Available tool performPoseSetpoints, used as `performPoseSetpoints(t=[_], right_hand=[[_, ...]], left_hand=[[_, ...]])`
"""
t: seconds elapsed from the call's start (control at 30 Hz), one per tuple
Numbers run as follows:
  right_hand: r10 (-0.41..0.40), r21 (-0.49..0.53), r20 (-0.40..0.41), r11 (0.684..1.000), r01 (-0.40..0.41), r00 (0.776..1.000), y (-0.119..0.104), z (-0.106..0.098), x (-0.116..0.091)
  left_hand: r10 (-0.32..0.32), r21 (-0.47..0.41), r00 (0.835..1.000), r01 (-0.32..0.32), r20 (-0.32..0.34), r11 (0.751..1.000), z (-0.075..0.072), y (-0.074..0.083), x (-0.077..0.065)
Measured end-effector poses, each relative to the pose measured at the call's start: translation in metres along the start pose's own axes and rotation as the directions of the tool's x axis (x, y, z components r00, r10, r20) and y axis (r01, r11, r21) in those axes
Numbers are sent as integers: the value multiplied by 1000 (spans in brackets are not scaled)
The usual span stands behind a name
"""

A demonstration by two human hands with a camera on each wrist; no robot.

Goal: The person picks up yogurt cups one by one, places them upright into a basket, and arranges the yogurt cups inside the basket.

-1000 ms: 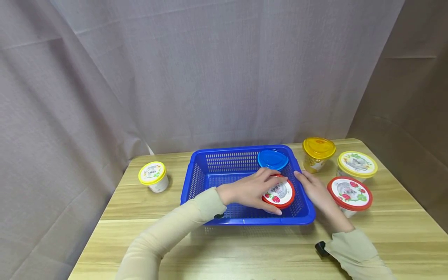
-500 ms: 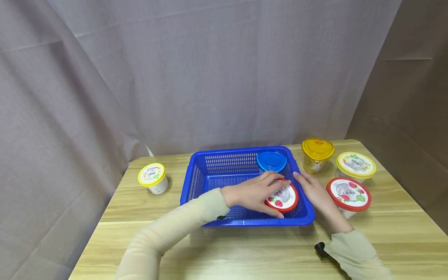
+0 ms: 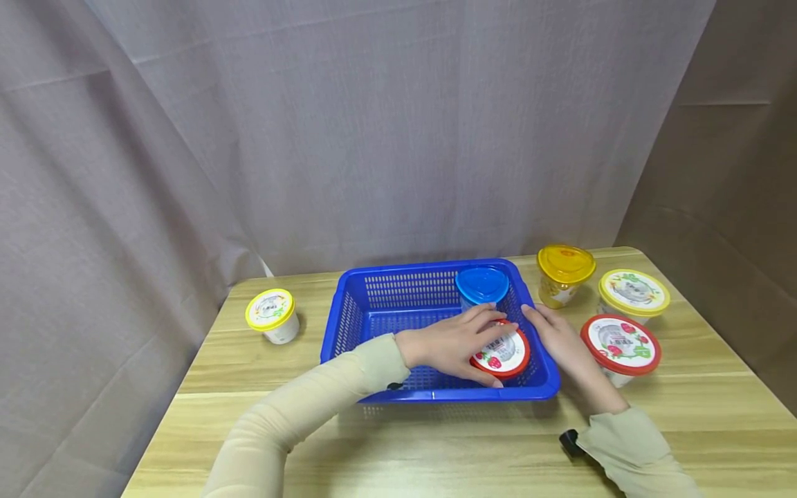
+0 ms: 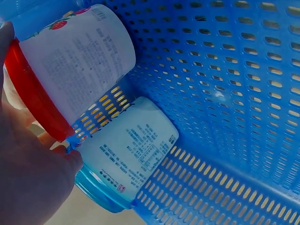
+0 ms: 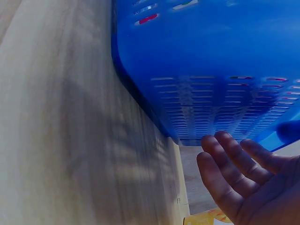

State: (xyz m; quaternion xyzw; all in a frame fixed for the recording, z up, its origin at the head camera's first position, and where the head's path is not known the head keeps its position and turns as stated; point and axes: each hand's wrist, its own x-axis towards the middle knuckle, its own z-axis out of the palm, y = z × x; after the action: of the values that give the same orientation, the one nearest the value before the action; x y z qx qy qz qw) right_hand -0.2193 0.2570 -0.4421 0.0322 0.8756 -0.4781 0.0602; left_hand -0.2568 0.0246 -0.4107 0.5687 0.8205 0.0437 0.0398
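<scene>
My left hand [image 3: 451, 346] reaches into the blue plastic basket [image 3: 436, 395] and grips a white tub with a red lid [image 3: 507, 356] by its lid. In the left wrist view this strawberry-printed tub [image 4: 79, 58] stands beside a blue-lidded tub [image 4: 129, 152] near the basket wall. The blue lid [image 3: 482, 283] shows in the basket's back right corner. My right hand [image 3: 569, 349] rests at the right rim from outside. In the right wrist view its fingers [image 5: 225, 168] lie nearly straight by the outer wall; the thumb is hidden there.
Right of the basket stand a yellow translucent-lidded cup [image 3: 566, 266], a yellow-lidded tub [image 3: 635, 294] and another red-lidded tub [image 3: 621, 346]. A small yellow-lidded tub [image 3: 272, 315] stands left on the wooden table [image 3: 398, 456]. A grey cloth [image 3: 373, 138] hangs behind.
My left hand has moved slightly right and toward the front with the red-lidded tub, then stayed nearly still. The right hand keeps its place at the basket rim.
</scene>
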Motion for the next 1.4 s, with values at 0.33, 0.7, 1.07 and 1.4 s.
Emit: performPoseSetpoints(t=[0.33,0.7,1.07,1.4], right_hand=[[-19,-10,-12,1000,18,1000,-1,1,1],[24,-19,6,1000,-24,1000,1,-2,2],[11,12,1,1000,-11,1000,0,-2,1],[20,4,15,1000,-20,1000,1,-3,2]], left_hand=[[-34,-58,999,35,29,998,-5,-2,-3],[-6,-59,999,3,-46,998,-21,-7,-11],[-107,-91,991,100,-79,991,-45,-22,-34],[-202,-130,968,183,-148,974,-58,-39,-66]])
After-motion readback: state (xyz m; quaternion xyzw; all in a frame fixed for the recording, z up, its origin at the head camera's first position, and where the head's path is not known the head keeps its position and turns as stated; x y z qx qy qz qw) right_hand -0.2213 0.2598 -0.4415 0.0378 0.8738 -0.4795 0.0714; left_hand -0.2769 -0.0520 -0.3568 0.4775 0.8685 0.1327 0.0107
